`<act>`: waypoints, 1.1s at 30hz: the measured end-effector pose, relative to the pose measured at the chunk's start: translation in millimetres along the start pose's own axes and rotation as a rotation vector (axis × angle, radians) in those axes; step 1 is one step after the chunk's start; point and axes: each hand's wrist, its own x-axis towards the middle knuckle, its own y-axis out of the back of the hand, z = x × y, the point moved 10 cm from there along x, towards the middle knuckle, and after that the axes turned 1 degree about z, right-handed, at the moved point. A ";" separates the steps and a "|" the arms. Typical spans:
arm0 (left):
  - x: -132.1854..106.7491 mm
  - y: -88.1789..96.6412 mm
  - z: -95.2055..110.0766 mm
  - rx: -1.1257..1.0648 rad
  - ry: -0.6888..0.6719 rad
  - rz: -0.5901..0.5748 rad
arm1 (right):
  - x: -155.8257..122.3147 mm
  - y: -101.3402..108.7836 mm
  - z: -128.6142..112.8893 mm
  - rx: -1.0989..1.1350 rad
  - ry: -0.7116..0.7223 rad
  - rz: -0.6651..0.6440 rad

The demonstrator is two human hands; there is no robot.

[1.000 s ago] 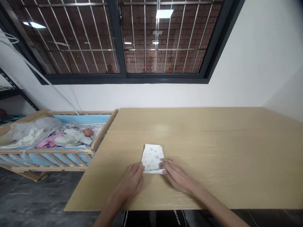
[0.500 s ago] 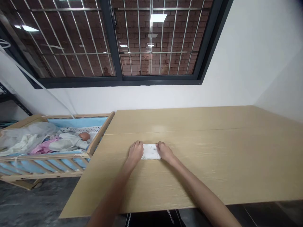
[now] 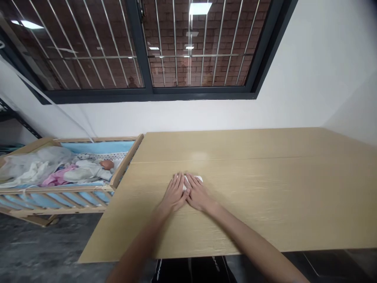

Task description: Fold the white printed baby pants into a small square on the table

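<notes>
A small white folded cloth [image 3: 200,178] with a faint print lies on the wooden table [image 3: 265,196], mostly covered by my hands. My left hand [image 3: 176,192] rests flat over its left part, fingers stretched away from me. Beside it, my right hand [image 3: 196,192] lies flat on the right part, fingers pointing away and to the left. The two hands meet near the thumbs. Only the cloth's far right corner and a strip between the hands show.
To the left stands a wooden crib [image 3: 126,163] with blue lining. In it lie a doll [image 3: 91,169] in pale clothes, a pink cloth [image 3: 60,175] and white fabric [image 3: 35,165]. A barred window [image 3: 151,92] is set in the white wall behind the table.
My hands have let go of the cloth's two side edges and moved inward onto its top, laid flat with fingers extended. The view has tilted slightly down.
</notes>
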 end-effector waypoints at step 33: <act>-14.0 78.7 12.4 -0.113 0.230 0.180 | 2.0 83.2 69.8 0.751 -0.025 0.176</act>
